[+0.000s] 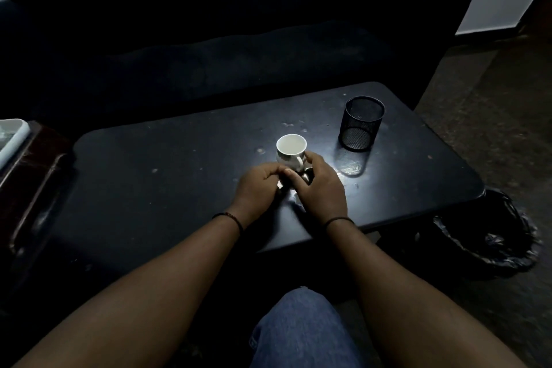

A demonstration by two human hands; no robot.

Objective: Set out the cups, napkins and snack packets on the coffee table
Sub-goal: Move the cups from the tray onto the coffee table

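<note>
A white cup with a handle stands upright on the dark coffee table, right of its middle. Just in front of the cup, my left hand and my right hand meet, fingers curled. Between them they pinch a small, dark, shiny packet, mostly hidden by the fingers. My right thumb lies close beside the cup's handle; whether it touches is unclear. A pale scrap shows under my right hand, too dim to identify.
A black mesh pen holder stands at the table's far right. A dark sofa runs behind the table. A bin with a black liner sits on the floor at the right. A white tray rests on a side table on the left.
</note>
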